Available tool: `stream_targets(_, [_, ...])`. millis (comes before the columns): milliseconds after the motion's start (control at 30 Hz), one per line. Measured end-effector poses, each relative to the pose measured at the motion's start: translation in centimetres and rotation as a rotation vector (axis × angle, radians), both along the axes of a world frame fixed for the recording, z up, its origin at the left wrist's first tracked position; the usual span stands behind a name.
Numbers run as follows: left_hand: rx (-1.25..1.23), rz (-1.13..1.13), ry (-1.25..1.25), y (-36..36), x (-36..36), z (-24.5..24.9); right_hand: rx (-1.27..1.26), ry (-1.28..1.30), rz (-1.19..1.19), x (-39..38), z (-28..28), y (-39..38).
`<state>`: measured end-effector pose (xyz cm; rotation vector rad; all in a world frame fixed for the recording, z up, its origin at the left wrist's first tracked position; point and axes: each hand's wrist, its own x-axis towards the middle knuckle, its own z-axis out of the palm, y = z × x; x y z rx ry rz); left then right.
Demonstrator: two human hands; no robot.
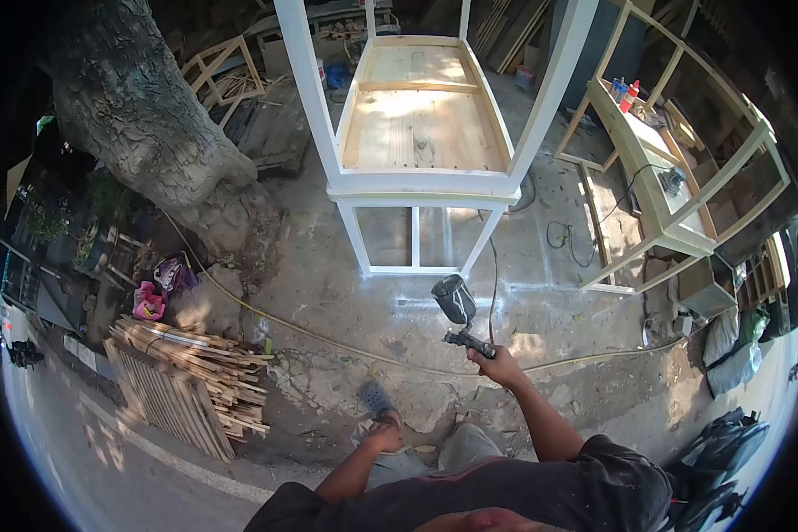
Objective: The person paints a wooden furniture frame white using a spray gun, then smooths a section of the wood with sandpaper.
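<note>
My right hand [498,365] grips a paint spray gun [472,344] with a dark, paint-streaked cup [454,299] on top. The gun is held out in front of me, a short way from a tall wooden frame [414,197] coated white on its posts and lower legs. Bare wood shows on the inner panel [417,129] of that frame. Near my left knee hangs my left hand [384,434], its fingers too small and partly hidden to make out. Whitish overspray marks the concrete below the frame.
A hose [328,339] crosses the ground between me and the frame. Stacked wood strips [195,372] lie at left, near a tree trunk [151,115]. At right stands an unpainted wooden frame [647,195] with a red bottle [629,96] and cables. Dark bundled items [718,461] sit at lower right.
</note>
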<state>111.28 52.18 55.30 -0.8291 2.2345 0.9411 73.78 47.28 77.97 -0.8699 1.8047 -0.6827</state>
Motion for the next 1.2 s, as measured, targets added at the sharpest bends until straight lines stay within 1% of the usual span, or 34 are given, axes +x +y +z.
stream_targets(33, [0.124,0.039,-0.003,-0.2,0.1,1.5,0.099,0.059,0.001,-0.8,0.2,2.3])
stream_targets(100, [0.379,0.109,-0.022,-1.3,0.2,3.9,0.217,0.121,0.085,-3.0,-0.2,6.7])
stream_targets(133, [0.429,0.076,0.067,-2.2,1.0,3.9,0.207,0.289,0.207,-4.1,0.7,8.6])
stream_targets(167, [0.442,0.027,0.017,-4.5,1.0,5.4,0.110,0.327,0.232,-5.2,0.1,11.0])
stream_targets(200, [0.456,-0.026,-0.032,-7.3,0.6,7.2,0.293,0.350,0.256,-6.7,2.6,13.9])
stream_targets(233, [0.405,-0.013,-0.197,-10.4,-0.8,9.1,0.361,0.325,0.250,-7.4,4.3,14.9])
stream_targets(267, [0.305,-0.026,-0.201,-12.0,-0.8,11.6,0.383,0.391,0.247,-7.7,6.3,15.6])
stream_targets(300, [0.203,-0.029,-0.193,-14.1,-1.3,13.4,0.343,0.479,0.198,-8.4,6.0,17.4])
stream_targets(367, [0.117,-0.284,-0.245,-18.0,-1.5,11.6,0.369,0.507,0.047,-8.5,10.0,19.1])
stream_targets(433, [0.067,-0.391,-0.297,-20.7,-4.5,13.7,0.192,0.402,-0.240,-9.1,11.0,21.8])
stream_targets(467, [0.055,-0.426,-0.257,-21.8,-6.7,14.1,0.096,0.355,-0.372,-9.7,11.1,23.0])
stream_targets(500, [0.046,-0.455,-0.216,-22.5,-9.0,14.3,0.094,0.280,-0.491,-10.7,11.3,23.8])
stream_targets(533, [0.042,-0.479,-0.177,-22.9,-11.4,14.1,0.093,0.201,-0.601,-11.6,11.4,24.5])
stream_targets(567, [-0.015,-0.510,-0.107,-22.9,-14.8,13.2,0.094,0.119,-0.703,-12.6,11.4,25.3])
stream_targets(600, [-0.069,-0.534,-0.036,-22.3,-18.2,11.7,-0.011,0.040,-0.826,-13.8,10.5,25.9])
stream_targets(633, [-0.015,-0.453,-0.020,-20.5,-22.5,13.4,-0.057,-0.002,-0.863,-15.1,10.8,26.7])
stream_targets(667, [0.037,-0.366,-0.014,-18.3,-28.5,17.6,-0.102,-0.054,-0.898,-16.4,11.3,27.0])
stream_targets(700, [0.175,-0.165,0.103,-15.6,-33.3,19.5,-0.160,-0.100,-0.934,-18.3,12.1,26.8])
stream_targets(733, [0.265,-0.076,0.155,-13.5,-38.5,18.7,-0.140,-0.085,-0.946,-20.1,13.3,26.5])
stream_targets(767, [0.498,0.083,0.224,-9.8,-43.6,24.2,-0.200,-0.067,-0.940,-21.3,15.1,26.3])
stream_targets(800, [0.706,0.165,0.275,-7.0,-48.2,27.4,-0.259,-0.043,-0.930,-22.8,17.5,25.9])
stream_targets(833, [0.898,0.285,0.345,-4.3,-52.4,31.9,-0.321,-0.014,-0.916,-24.3,19.7,25.6])
stream_targets(867, [1.172,0.351,0.447,-2.4,-55.5,35.9,-0.369,0.008,-0.902,-25.4,21.6,25.3])
stream_targets(933, [1.468,0.445,0.515,-0.1,-60.5,42.6,-0.461,0.050,-0.868,-27.5,25.0,24.7])
stream_targets(1000, [1.303,0.307,0.590,0.1,-63.7,46.5,-0.544,0.037,-0.821,-29.4,27.4,23.6])
stream_targets(1033, [1.216,0.243,0.615,-0.2,-64.8,47.2,-0.583,0.022,-0.801,-30.2,27.7,23.1])
stream_targets(1067, [1.107,0.256,0.639,-0.8,-65.7,47.1,-0.538,-0.011,-0.787,-31.3,26.8,23.0])
stream_targets(1100, [1.045,0.190,0.625,-1.8,-66.5,46.5,-0.498,-0.043,-0.776,-32.6,25.7,22.7])
stream_targets(1133, [0.982,0.117,0.611,-3.4,-67.4,45.8,-0.462,-0.071,-0.768,-34.0,24.9,22.1])
stream_targets(1167, [0.919,0.039,0.596,-5.2,-68.4,45.3,-0.489,-0.158,-0.772,-35.2,24.4,21.5])
stream_targets(1200, [0.860,-0.119,0.578,-7.3,-69.3,45.4,-0.518,-0.242,-0.779,-36.2,24.6,20.7])
